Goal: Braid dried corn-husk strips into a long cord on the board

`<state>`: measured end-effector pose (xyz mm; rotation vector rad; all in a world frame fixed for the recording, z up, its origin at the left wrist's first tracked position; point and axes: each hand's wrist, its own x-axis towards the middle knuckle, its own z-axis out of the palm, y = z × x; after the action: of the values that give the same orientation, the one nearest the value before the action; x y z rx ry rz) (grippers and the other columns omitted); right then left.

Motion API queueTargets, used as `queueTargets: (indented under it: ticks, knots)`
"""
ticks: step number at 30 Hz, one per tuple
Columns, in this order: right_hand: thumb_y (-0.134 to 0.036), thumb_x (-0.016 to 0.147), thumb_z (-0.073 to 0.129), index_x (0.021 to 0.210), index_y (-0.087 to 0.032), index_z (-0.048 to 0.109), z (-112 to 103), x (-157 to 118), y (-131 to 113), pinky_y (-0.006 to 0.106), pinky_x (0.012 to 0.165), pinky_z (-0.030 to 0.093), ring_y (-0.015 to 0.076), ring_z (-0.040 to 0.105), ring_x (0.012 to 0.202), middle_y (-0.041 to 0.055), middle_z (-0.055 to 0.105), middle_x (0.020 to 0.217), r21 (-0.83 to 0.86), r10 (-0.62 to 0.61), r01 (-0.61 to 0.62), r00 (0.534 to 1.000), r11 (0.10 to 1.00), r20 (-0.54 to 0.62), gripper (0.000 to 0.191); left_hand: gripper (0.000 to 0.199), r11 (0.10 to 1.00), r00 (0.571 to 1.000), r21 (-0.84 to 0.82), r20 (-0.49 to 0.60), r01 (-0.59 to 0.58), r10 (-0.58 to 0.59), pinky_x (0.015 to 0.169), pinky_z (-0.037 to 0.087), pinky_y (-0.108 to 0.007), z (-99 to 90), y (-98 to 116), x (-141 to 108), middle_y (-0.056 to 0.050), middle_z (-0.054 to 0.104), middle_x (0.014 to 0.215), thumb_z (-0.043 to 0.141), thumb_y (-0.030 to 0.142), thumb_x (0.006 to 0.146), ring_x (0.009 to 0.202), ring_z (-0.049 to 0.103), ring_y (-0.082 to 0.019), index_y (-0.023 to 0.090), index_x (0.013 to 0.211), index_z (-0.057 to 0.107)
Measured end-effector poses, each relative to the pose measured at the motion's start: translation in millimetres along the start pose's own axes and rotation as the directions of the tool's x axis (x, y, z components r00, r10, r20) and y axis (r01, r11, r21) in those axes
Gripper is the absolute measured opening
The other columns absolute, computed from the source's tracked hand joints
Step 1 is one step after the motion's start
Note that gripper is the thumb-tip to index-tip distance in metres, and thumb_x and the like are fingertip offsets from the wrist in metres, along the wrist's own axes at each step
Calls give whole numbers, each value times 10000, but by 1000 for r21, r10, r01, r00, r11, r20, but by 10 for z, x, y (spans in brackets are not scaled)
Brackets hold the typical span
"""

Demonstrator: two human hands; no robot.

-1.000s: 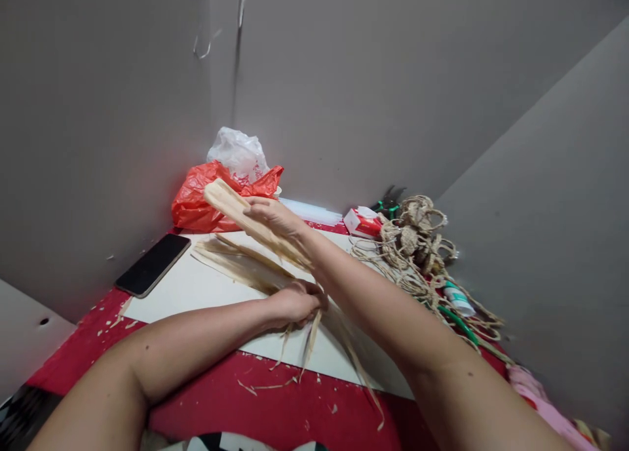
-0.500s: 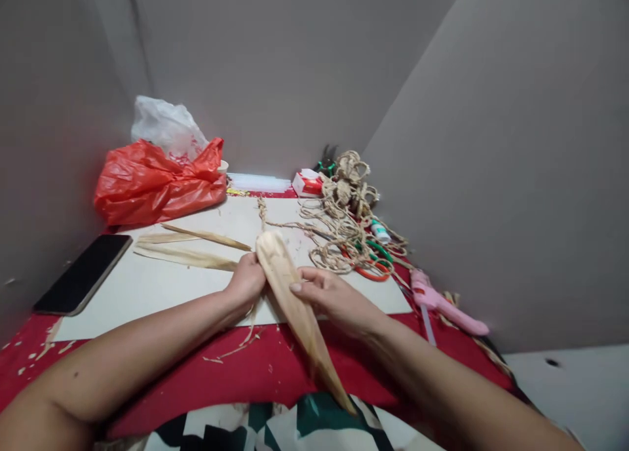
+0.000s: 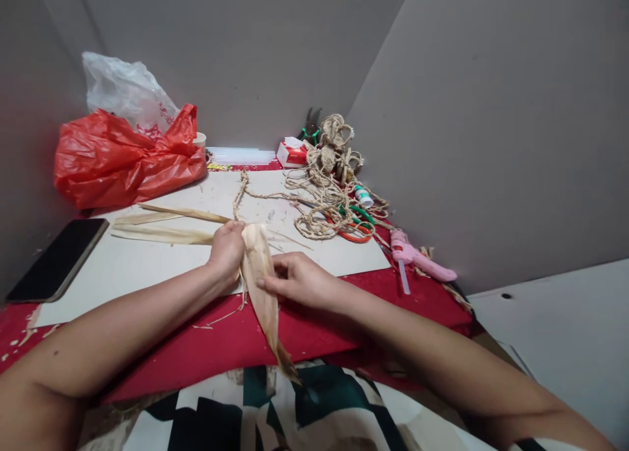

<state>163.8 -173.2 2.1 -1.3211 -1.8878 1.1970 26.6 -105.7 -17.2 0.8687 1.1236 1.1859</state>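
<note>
A broad, pale dried corn husk (image 3: 260,274) hangs between my hands above the front edge of the white board (image 3: 162,274), its brownish narrow tip pointing down toward my lap. My left hand (image 3: 228,251) is closed at the husk's upper left edge, with thin shreds dangling below it. The husk's right edge is pinched between the thumb and fingers of my right hand (image 3: 297,277). A braided cord (image 3: 240,192) runs up the board from my left hand; whether that hand also grips it is hidden. Several husk strips (image 3: 167,233) lie left of my left hand.
At the back right sits a tangled heap of twisted cord (image 3: 334,169) over orange and green handles (image 3: 361,231). A pink glue gun (image 3: 420,257) lies right of the board, a phone (image 3: 59,257) left. Behind are a red plastic bag (image 3: 128,162), clear sticks (image 3: 240,156) and a small box (image 3: 292,153).
The view has shifted, so the table appears higher and further left. The husk hangs more upright, and more of the braided cord shows above my left hand. Both hands keep their hold.
</note>
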Motion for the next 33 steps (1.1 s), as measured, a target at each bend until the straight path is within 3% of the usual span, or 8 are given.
queueTargets:
  ticks: [5,11,14,17,20,24,30,33]
  knots:
    - [-334,768,559,688,-159,523,-33,190,-164,197,444,358,90,470,463,-34,504,525,184,70,-46,990,982,-121,195,148,999,999,33,-34,-19,21,483,323,-211,1,-16,1,57,462,495,510,255,740,463,412,-86,173,626,463]
    - [-256,757,518,581,-160,494,-29,282,-81,194,438,357,73,446,420,-37,493,483,176,56,-23,981,984,-186,201,166,987,994,135,-64,-83,92,496,342,-221,-20,48,71,46,476,495,485,219,757,466,429,-97,172,600,458]
    - [-235,745,512,554,-155,485,-7,289,2,189,438,318,62,412,433,-43,462,481,87,18,-5,988,996,-151,209,193,977,991,167,-2,-133,135,538,385,-232,-27,104,98,17,557,545,445,240,799,497,491,-111,182,615,431]
    - [-232,728,526,522,-153,459,15,304,5,184,434,270,50,350,444,-53,396,476,11,-33,35,990,999,-135,231,222,927,962,256,76,-274,263,604,414,-246,-32,117,109,-5,608,617,433,313,841,564,532,-121,185,660,445]
    - [-274,723,540,554,-158,469,19,322,-49,185,418,273,56,362,424,-55,405,465,104,13,1,990,995,-141,217,248,833,914,376,172,-406,368,604,387,-227,-38,88,105,15,546,582,447,328,854,567,488,-107,183,653,452]
    - [-296,734,510,618,-164,497,18,340,-78,204,420,337,89,444,393,-35,489,450,218,129,-104,986,970,-103,177,257,775,892,443,225,-451,391,565,349,-218,-43,56,98,32,473,562,445,308,862,551,429,-99,181,638,439]
    - [-176,695,493,569,-161,473,96,330,-26,190,498,324,70,409,481,-37,448,502,-142,-167,130,944,981,-284,128,244,752,887,472,249,-461,388,545,324,-215,-33,48,101,45,424,552,455,286,857,539,382,-93,178,639,438]
    - [-142,696,487,594,-163,482,115,317,-28,202,524,324,74,416,488,-28,476,523,-317,-234,133,923,939,-307,104,235,762,890,460,250,-457,382,524,316,-208,-32,48,103,49,404,543,466,275,849,523,365,-87,177,636,445]
